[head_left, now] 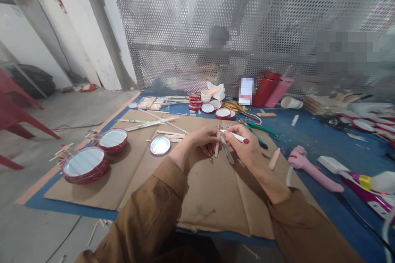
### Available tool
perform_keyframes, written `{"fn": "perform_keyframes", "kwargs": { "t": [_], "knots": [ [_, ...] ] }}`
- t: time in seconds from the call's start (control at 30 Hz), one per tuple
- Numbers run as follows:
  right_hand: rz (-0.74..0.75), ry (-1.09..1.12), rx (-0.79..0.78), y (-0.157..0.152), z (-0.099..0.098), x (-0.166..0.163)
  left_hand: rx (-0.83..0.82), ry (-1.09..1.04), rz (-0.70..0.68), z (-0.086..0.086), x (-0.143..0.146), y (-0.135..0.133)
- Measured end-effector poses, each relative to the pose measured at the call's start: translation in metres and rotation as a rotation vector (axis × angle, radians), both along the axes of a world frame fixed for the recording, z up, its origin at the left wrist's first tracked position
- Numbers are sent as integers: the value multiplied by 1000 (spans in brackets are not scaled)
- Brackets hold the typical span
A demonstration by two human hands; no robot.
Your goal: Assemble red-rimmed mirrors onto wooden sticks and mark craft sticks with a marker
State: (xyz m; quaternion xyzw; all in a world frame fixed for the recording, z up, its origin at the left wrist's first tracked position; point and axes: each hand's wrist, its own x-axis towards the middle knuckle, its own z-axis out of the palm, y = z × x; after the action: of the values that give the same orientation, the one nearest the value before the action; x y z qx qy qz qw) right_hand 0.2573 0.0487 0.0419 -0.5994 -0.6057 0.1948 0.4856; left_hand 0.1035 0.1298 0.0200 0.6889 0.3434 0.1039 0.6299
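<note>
Over the cardboard sheet [212, 209], my left hand [203, 139] pinches a small flat wooden stick [217, 148] upright between thumb and fingers. My right hand [245, 146] is closed on a white marker pen [236, 135] with a red end, its tip at the upper part of the stick. A pale flat strip [227, 152] lies just under the right hand. Left of my hands lies a round red-rimmed disc [160, 145] with a shiny face, beside several loose wooden sticks [171, 134].
Two red drum-like round pieces [84, 164] with sticks attached stand at left. Behind are stacked red-rimmed discs [195, 102], a phone [246, 91] and a red bottle [267, 88]. Green-handled pliers [262, 128], a pink glue gun [314, 168] and a power strip [367, 193] lie at right.
</note>
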Motion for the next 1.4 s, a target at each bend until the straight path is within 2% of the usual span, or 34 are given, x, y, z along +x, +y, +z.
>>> {"fn": "perform_keyframes", "kwargs": {
  "t": [0.17,0.4,0.57,1.4],
  "knots": [
    [-6,10,-12,0,1,0,15,14,4,1,1,0],
    [-3,30,-12,5,-10,6,19,30,5,7,2,-4],
    [-2,26,-6,5,-11,8,15,44,5,10,2,-5],
    [11,17,-21,2,-7,6,18,5,-4,5,0,-3]
  ]
}}
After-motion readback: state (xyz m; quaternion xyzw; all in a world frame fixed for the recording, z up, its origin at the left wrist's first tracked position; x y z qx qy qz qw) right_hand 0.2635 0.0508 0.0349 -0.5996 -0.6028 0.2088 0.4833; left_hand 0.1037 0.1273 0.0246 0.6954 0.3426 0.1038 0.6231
